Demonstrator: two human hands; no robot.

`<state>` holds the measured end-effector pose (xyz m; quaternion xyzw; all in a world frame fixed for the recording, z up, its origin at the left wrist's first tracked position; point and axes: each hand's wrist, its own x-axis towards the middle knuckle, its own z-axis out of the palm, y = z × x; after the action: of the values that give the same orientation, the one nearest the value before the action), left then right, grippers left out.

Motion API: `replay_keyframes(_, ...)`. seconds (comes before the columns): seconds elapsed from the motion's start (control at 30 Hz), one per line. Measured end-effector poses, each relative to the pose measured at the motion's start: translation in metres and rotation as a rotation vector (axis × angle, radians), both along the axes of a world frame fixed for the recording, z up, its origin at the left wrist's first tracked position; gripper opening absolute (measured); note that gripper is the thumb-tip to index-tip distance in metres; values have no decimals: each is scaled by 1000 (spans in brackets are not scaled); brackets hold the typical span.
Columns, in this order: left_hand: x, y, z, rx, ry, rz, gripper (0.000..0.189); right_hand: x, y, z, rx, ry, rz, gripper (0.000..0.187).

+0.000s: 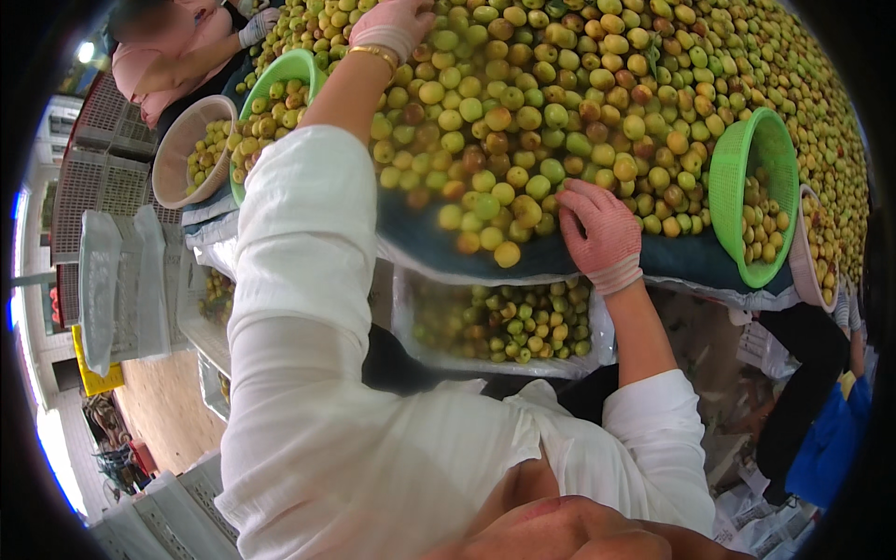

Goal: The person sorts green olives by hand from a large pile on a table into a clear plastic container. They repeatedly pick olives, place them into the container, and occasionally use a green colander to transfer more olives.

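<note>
A large heap of small, round, plum-like fruits (pixel 525 115), yellow-green with reddish patches, spreads across a table covered in dark blue cloth (pixel 420 241). My left hand (pixel 395 28), in a pink glove with a white cuff, reaches over the heap at the top edge. Its fingertips are partly cut off, so its grip is unclear. My right hand (pixel 600 231), gloved likewise, lies at the heap's near edge. Its fingertips meet the fruits, its thumb is apart, and nothing shows in it. Below the table edge, a plastic-lined crate (pixel 404 315) holds more fruits.
At the left stand a green basket (pixel 318 73) and a pale pink basket (pixel 168 164); at the right, another green basket (pixel 726 189) and pink basket (pixel 803 269). All contain fruits. A co-worker (pixel 185 56) works at upper left. Stacked crates (pixel 105 175) stand left; another person's legs (pixel 798 392) show right.
</note>
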<state>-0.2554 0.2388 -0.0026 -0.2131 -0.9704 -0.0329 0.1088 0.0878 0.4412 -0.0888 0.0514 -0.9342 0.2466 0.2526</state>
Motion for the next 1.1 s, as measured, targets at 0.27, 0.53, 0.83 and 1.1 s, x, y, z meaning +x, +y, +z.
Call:
replay_keyframes(0.27,-2,-1,-3,4,-100,95,47,0,0,-1,21,12,-5,15)
replay_keyframes(0.53,1,-196,33,200,228,144,41,0,2,-6,-3,26,-3,15)
replay_keyframes(0.83,73,-89,-9,214,248,-363,47,1,1,-5,17,17,-15,15)
replay_keyframes(1.1,82,62,-16,210,37,-300,35,0,2,-3,12,16,5,17)
